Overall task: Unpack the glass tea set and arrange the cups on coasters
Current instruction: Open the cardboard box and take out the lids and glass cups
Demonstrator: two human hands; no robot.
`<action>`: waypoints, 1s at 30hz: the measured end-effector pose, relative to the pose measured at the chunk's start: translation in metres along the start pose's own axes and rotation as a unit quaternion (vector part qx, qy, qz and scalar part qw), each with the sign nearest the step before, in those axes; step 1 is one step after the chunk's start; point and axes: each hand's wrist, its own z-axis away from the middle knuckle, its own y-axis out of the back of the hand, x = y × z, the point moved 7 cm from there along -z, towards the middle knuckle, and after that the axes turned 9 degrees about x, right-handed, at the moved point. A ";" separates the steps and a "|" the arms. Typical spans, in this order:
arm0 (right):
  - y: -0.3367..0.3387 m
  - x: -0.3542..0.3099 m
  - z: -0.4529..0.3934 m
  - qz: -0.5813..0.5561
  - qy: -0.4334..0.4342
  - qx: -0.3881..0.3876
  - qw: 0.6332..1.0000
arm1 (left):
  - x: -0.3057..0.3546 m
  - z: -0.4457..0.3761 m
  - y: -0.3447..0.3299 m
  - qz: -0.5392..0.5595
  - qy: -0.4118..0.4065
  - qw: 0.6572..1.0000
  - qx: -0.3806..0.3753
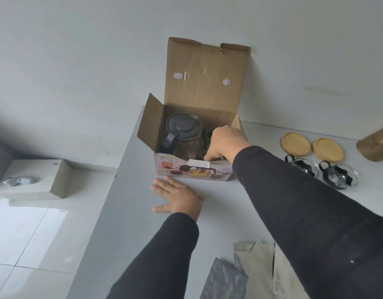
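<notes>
An open cardboard box (pixel 192 171) stands on the grey table (pixel 130 212) against the wall, its lid flap up. Inside it sits a glass teapot (pixel 183 131) with a black lid and handle. My right hand (pixel 224 142) reaches into the box's right side, its fingers curled down around something I cannot make out. Flat on the table just in front of the box lies my left hand (pixel 178 198), fingers spread. Two glass cups with black handles (pixel 304 167) (pixel 339 174) stand right of the box, in front of two round wooden coasters (pixel 295 144) (pixel 327 148).
A wooden cylinder (pixel 375 144) lies at the far right. Beige and grey pouches (pixel 257 268) lie at the table's near edge. Left of the table, lower down, stands a white box (pixel 35 180) with a grey item on it, over a tiled floor.
</notes>
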 end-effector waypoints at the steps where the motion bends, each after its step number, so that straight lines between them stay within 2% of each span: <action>1: 0.007 0.002 0.003 -0.004 0.004 0.011 1.000 | 0.000 0.000 0.000 0.002 -0.002 1.000 0.001; 5: 0.035 0.020 0.018 -0.083 -0.020 0.086 0.993 | -0.002 0.003 0.001 0.019 -0.009 1.000 0.003; 8: 0.044 0.041 0.031 -0.182 -0.043 0.155 0.970 | 0.002 0.014 -0.001 0.030 -0.014 0.999 0.010; 13: 0.034 0.078 0.060 -0.361 -0.064 0.253 0.895 | 0.027 0.043 -0.010 0.023 -0.040 0.999 0.005; 18: -0.011 0.150 0.107 -0.410 -0.081 0.386 0.822 | 0.086 0.087 -0.036 0.001 -0.117 0.993 0.015; 23: -0.091 0.238 0.150 -0.409 -0.146 0.430 0.792 | 0.135 0.128 -0.078 -0.013 -0.167 0.986 0.004; 30: -0.178 0.336 0.171 -0.397 -0.232 0.372 0.806 | 0.166 0.146 -0.109 -0.037 -0.138 0.990 0.014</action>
